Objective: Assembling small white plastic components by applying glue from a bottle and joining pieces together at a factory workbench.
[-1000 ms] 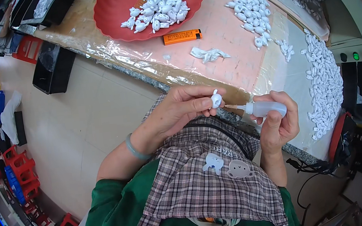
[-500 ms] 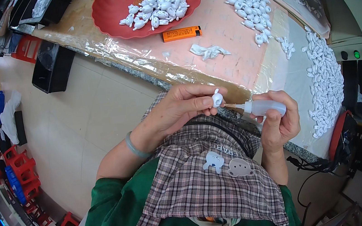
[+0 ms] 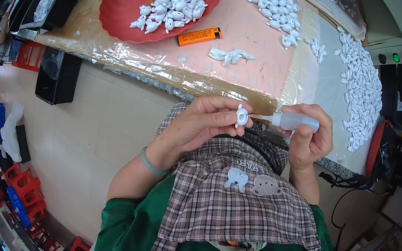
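My left hand [image 3: 201, 125] pinches a small white plastic figure [image 3: 242, 116] between thumb and fingers, just above my checked apron. My right hand [image 3: 309, 136] grips a small translucent squeeze bottle [image 3: 294, 121], its thin nozzle pointing left and touching the figure. Both hands hover at the near edge of the pink, plastic-covered table [image 3: 253, 62].
A red dish [image 3: 118, 19] holds several white figures. An orange lighter [image 3: 199, 36] and a crumpled white scrap [image 3: 230, 55] lie on the table. More white figures lie in a pile [image 3: 277, 14] and in a long row [image 3: 360, 84] at the right. A black box [image 3: 57, 76] stands on the floor at left.
Both hands stay in nearly the same place; the bottle's nozzle has stayed against the white figure. Nothing else has visibly moved.
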A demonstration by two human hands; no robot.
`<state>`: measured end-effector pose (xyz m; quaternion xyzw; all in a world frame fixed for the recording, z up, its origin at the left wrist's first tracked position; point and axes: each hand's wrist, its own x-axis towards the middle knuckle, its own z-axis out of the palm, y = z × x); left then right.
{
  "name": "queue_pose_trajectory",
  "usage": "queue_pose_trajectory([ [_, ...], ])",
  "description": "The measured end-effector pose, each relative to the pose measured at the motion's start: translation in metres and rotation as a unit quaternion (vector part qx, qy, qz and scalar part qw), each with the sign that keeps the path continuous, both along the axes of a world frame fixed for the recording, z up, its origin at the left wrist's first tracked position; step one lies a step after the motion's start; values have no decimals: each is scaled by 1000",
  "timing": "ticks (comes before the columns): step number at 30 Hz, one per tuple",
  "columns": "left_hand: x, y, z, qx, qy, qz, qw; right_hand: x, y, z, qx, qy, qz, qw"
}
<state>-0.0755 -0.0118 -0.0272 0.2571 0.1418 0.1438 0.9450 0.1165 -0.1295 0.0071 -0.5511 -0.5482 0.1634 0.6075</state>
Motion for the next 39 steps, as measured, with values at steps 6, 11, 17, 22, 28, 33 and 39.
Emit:
queue_pose_trajectory([
  [6,1,1,-1,-8,-15,1,1000,4,-4,-4,32,-101,-16,994],
  [11,1,2,0,7,17,29,999,3,-5,5,27,-172,-21,985],
  [17,1,3,-1,39,21,50,998,3,-3,9,41,-230,-20,972],
  [22,3,4,0,45,20,60,997,4,-7,9,38,-205,-22,978],
  [28,4,4,0,52,20,57,997,4,-5,8,46,-202,-19,978],
  [33,3,3,-4,57,24,46,997,4,-5,7,42,-215,-21,975],
  [39,3,3,-5,56,29,48,997,4,-5,8,33,-217,-10,976],
])
